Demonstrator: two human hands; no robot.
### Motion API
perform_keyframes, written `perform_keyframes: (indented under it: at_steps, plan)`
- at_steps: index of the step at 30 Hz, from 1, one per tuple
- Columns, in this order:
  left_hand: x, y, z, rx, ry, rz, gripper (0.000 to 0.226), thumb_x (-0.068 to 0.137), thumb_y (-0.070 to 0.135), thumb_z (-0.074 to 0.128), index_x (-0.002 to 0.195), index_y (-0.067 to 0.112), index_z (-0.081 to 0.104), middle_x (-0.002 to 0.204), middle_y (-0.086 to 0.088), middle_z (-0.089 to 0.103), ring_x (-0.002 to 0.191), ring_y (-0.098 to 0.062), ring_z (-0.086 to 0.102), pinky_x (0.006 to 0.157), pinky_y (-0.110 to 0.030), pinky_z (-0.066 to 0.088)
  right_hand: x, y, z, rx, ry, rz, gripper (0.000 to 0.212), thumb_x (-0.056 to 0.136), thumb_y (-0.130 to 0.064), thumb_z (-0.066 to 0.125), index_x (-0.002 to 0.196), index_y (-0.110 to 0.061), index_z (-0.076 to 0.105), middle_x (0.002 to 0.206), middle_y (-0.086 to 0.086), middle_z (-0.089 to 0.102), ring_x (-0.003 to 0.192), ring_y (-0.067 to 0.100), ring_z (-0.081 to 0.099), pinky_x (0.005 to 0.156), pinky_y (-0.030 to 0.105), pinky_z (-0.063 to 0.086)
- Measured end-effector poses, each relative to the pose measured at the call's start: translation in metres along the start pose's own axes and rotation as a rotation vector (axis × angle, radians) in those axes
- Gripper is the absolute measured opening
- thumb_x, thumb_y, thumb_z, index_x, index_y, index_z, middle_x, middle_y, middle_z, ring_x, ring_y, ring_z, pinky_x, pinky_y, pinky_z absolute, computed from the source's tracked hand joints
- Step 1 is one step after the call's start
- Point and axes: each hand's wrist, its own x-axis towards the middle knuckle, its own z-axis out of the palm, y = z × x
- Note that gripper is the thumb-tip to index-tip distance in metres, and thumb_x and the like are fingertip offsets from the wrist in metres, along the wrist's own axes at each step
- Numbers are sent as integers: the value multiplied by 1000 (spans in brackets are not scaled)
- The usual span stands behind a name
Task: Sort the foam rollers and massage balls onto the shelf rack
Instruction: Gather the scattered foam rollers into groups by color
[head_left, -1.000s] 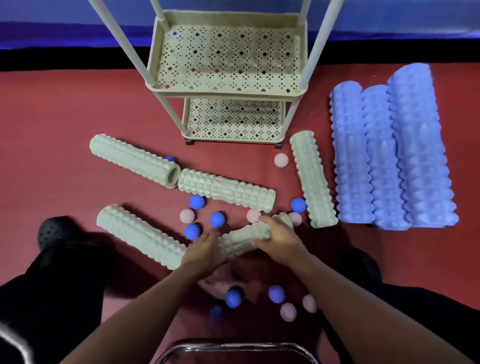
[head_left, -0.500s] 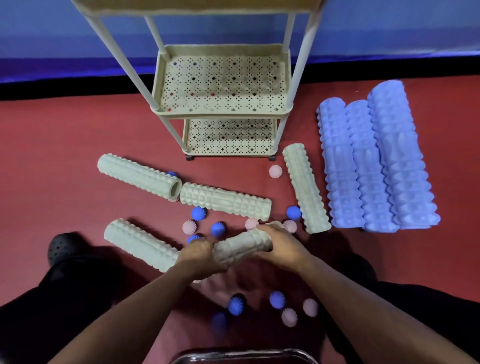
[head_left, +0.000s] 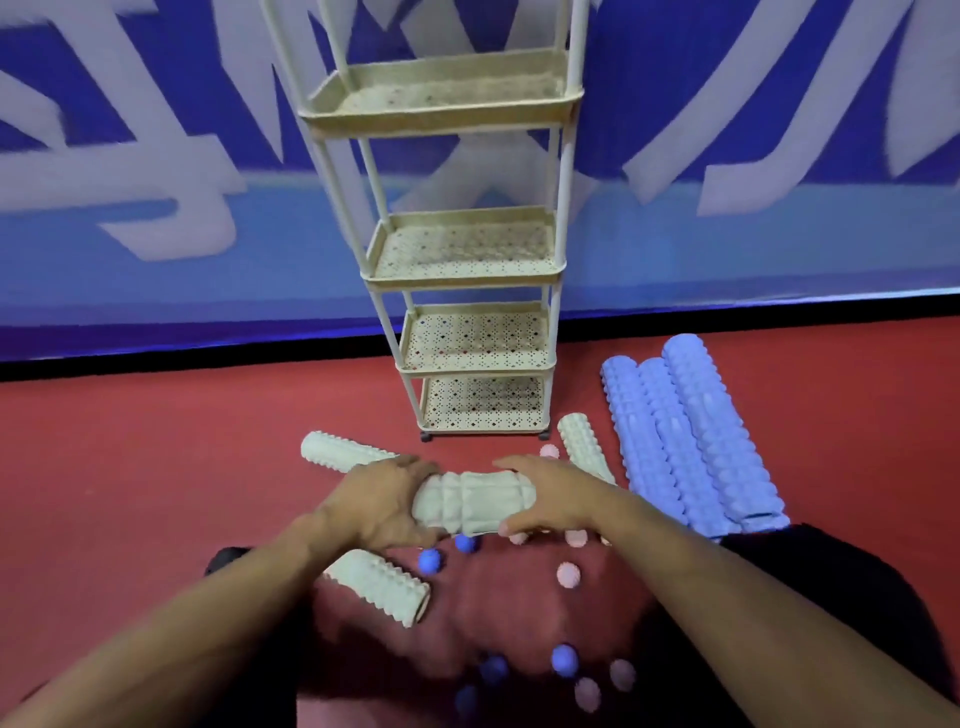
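We hold one pale green ridged foam roller (head_left: 474, 501) level above the red floor (head_left: 130, 467) — left hand (head_left: 382, 501) and right hand (head_left: 553, 496) each with fingers wrapped round an end. Every tier of the cream perforated plastic shelf rack (head_left: 470, 260) looks bare, so sorting has barely begun. Other pale green rollers, three blue ridged foam rollers (head_left: 691, 441) and spiky massage balls (head_left: 569, 576) lie below. The white lettering on the blue wall (head_left: 156, 130) is too blurred to read.

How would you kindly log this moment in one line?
left hand + right hand: grip cream roller | lifted | rack: shelves bare
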Motion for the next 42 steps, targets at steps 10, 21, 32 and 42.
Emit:
perform_keyframes:
  at_steps: [10, 21, 32, 42]
  plan:
    - [-81, 34, -70, 98, 212, 32, 85, 59, 81, 60, 132, 39, 48, 118, 12, 59, 107, -19, 64, 74, -35, 51, -79, -69, -37, -149, 119, -96, 93, 62, -65, 83, 143, -39, 46, 134, -12, 61, 115, 11, 61, 91, 23, 45]
    - [-91, 68, -116, 109, 368, 112, 86, 61, 79, 61, 136, 39, 48, 121, 14, 59, 106, -15, 63, 74, -32, 49, -138, -94, -80, -250, 290, -64, 88, 57, -76, 77, 135, -45, 50, 126, -17, 63, 111, 11, 60, 94, 35, 49]
    - [1, 111, -124, 114, 419, 213, 86, 64, 79, 60, 138, 37, 49, 118, 10, 59, 107, -18, 62, 72, -30, 43, -135, -35, -127, -347, 402, -1, 81, 65, -71, 77, 133, -37, 51, 123, -14, 62, 110, 17, 58, 97, 38, 42]
    - [137, 155, -78, -53, 354, 406, 81, 74, 77, 66, 137, 28, 55, 121, 5, 61, 107, -20, 61, 85, -33, 48, -99, 96, -144, -299, 417, 84, 56, 68, -54, 80, 115, -38, 54, 94, -18, 50, 96, 16, 54, 76, 34, 44]
